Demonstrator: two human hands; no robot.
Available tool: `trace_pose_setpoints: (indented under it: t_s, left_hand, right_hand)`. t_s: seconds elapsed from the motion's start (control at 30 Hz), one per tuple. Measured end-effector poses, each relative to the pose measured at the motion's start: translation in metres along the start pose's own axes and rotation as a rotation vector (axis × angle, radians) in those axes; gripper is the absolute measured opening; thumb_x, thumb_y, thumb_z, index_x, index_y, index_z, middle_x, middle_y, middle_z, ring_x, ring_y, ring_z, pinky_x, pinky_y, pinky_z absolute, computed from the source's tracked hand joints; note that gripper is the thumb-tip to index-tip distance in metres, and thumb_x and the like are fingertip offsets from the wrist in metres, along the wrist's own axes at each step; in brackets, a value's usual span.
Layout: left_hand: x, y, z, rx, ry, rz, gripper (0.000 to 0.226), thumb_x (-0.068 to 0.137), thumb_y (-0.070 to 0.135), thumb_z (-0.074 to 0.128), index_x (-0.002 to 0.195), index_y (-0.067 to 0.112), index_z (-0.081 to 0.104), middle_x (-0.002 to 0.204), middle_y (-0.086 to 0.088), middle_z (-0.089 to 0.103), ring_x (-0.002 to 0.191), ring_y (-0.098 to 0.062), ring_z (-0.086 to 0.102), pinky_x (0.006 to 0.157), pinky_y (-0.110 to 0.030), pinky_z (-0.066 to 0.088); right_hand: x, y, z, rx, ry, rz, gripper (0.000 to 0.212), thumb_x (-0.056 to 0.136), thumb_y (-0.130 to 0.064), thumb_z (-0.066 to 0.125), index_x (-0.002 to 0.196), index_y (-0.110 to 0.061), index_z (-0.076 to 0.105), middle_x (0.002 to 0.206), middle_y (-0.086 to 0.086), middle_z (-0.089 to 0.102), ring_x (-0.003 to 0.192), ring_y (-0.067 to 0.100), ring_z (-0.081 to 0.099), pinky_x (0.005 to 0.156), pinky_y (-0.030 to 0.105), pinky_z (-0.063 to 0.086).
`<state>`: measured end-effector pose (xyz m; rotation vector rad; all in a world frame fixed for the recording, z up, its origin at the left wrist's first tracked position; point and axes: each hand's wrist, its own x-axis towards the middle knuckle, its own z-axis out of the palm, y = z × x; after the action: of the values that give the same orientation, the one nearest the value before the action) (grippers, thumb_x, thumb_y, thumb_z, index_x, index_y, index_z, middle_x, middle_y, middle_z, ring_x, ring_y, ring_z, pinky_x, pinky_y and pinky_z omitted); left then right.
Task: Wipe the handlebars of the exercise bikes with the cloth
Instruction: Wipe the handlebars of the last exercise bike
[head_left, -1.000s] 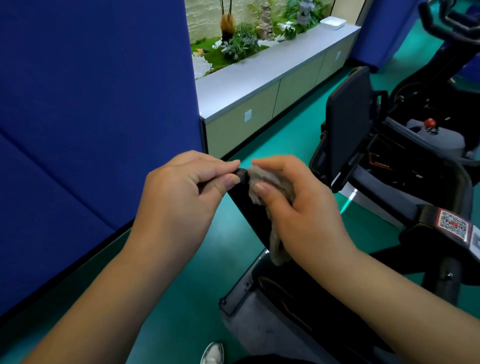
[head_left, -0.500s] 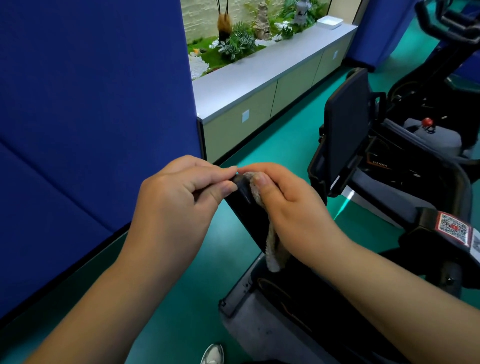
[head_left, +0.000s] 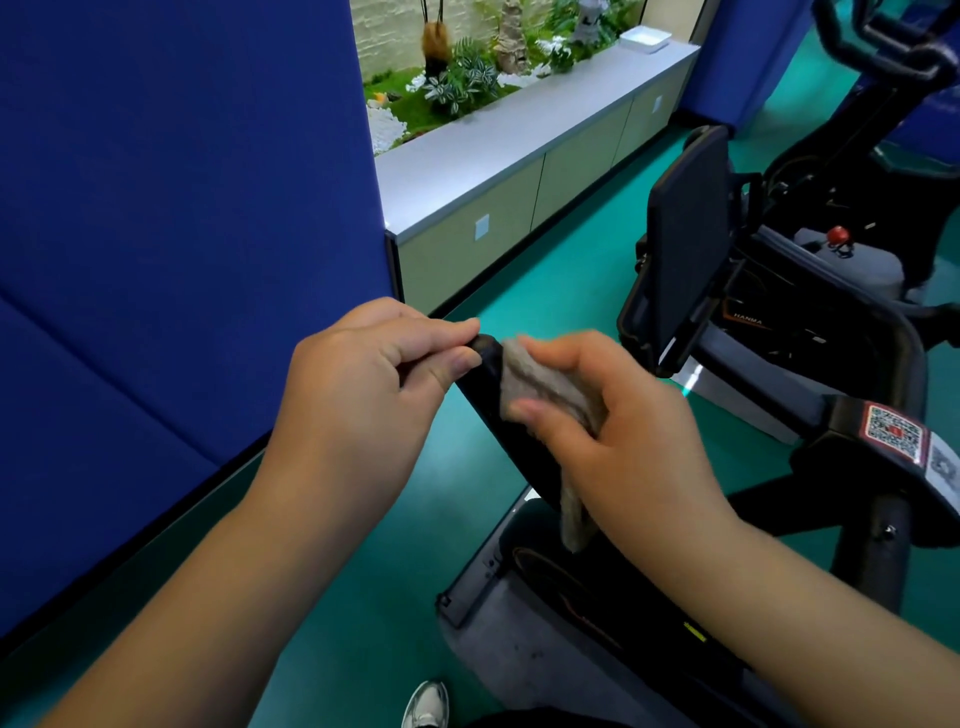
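Handlebar (head_left: 485, 387) end sits pinched between the left hand's (head_left: 363, 395) thumb and fingers. Just beside it, the right hand (head_left: 618, 441) is curled tight around the cloth (head_left: 540, 387), pressing it onto the black bar.

Teal floor (head_left: 561, 291), smooth, with exercise equipment standing on it.
Items on it: grey-and-black exercise bike base (head_left: 524, 639) in the foreground; second bike (head_left: 831, 291) behind it; low cabinet (head_left: 519, 192) along the far edge; one white shoe (head_left: 427, 705) at the bottom edge.
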<state>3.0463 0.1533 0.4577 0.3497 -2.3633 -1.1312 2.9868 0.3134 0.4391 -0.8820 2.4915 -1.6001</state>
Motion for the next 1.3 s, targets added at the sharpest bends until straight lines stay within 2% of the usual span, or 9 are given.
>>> trace_pose_setpoints:
  t_s: [0.1,0.33,0.5,0.6,0.7,0.8,0.93,1.07,1.3]
  left_hand:
    - [0.002,0.0,-0.001,-0.014,-0.009,-0.006,0.018,0.083,0.02,0.069,0.099,0.027,0.074,0.084,0.015,0.063,0.084,0.002,0.056,0.068,-0.004,0.038]
    - [0.006,-0.002,-0.005,-0.067,-0.058,-0.014,0.016,0.083,0.024,0.07,0.093,0.036,0.073,0.081,0.014,0.063,0.076,0.001,0.056,0.064,-0.005,0.036]
    - [0.005,-0.003,-0.006,-0.008,-0.055,0.044,0.016,0.085,0.026,0.069,0.098,0.033,0.073,0.086,0.017,0.063,0.082,0.002,0.057,0.068,-0.003,0.036]
    - [0.003,-0.002,-0.006,0.122,-0.032,0.222,0.017,0.087,0.023,0.067,0.103,0.026,0.073,0.094,0.016,0.064,0.089,-0.001,0.058,0.078,-0.006,0.04]
    - [0.005,-0.002,-0.002,0.291,-0.048,0.431,0.019,0.087,0.024,0.064,0.102,0.019,0.074,0.098,0.009,0.067,0.096,-0.015,0.055,0.082,-0.021,0.041]
    - [0.008,-0.001,0.004,0.359,-0.101,0.515,0.022,0.085,0.027,0.061,0.1,0.017,0.075,0.1,0.006,0.068,0.098,-0.017,0.052,0.083,-0.02,0.033]
    - [0.007,-0.003,0.005,0.343,-0.128,0.513,0.022,0.087,0.027,0.062,0.101,0.016,0.075,0.101,0.007,0.067,0.098,-0.019,0.052,0.083,-0.014,0.032]
    - [0.007,-0.003,0.004,0.316,-0.134,0.504,0.022,0.086,0.027,0.063,0.102,0.016,0.074,0.102,0.007,0.067,0.098,-0.021,0.052,0.084,-0.008,0.03]
    - [0.0,-0.002,0.01,0.333,-0.075,0.522,0.02,0.088,0.022,0.063,0.101,0.012,0.074,0.103,0.004,0.068,0.099,-0.025,0.053,0.086,-0.018,0.032]
  right_hand:
    - [-0.026,0.01,-0.008,-0.153,0.015,0.024,0.03,0.075,-0.024,0.079,0.097,-0.038,0.064,0.087,-0.039,0.063,0.083,-0.016,0.06,0.069,0.0,0.041]
    - [0.0,-0.009,0.013,-0.079,0.178,-0.018,0.025,0.076,-0.023,0.079,0.093,-0.024,0.062,0.078,-0.02,0.062,0.072,0.0,0.06,0.059,0.01,0.044]
    - [-0.026,0.006,-0.002,-0.204,0.087,0.034,0.027,0.078,-0.026,0.077,0.092,-0.033,0.055,0.069,-0.024,0.059,0.065,-0.005,0.056,0.056,0.008,0.041]
    - [-0.045,0.014,-0.019,-0.287,0.052,0.086,0.021,0.078,-0.026,0.076,0.093,-0.033,0.062,0.066,-0.024,0.06,0.063,-0.003,0.058,0.053,0.008,0.04]
    - [-0.041,0.01,-0.014,-0.236,0.081,0.103,0.017,0.077,-0.026,0.077,0.092,-0.028,0.069,0.068,-0.026,0.062,0.067,-0.001,0.062,0.058,0.011,0.045]
    - [-0.029,0.003,-0.001,-0.237,0.121,0.094,0.021,0.079,-0.032,0.075,0.097,-0.028,0.065,0.073,-0.015,0.063,0.067,0.006,0.058,0.06,0.017,0.045]
    - [-0.049,0.01,-0.017,-0.374,0.032,0.089,0.028,0.079,-0.034,0.075,0.1,-0.035,0.056,0.074,-0.015,0.064,0.064,0.001,0.058,0.06,0.025,0.049]
    - [-0.073,0.018,-0.052,-0.453,-0.058,0.215,0.024,0.079,-0.038,0.068,0.101,-0.039,0.06,0.08,-0.004,0.07,0.07,0.012,0.065,0.065,0.039,0.054]
    - [-0.049,0.012,-0.018,-0.365,0.005,0.134,0.02,0.081,-0.035,0.073,0.098,-0.03,0.065,0.093,-0.006,0.072,0.074,0.01,0.064,0.067,0.033,0.053]
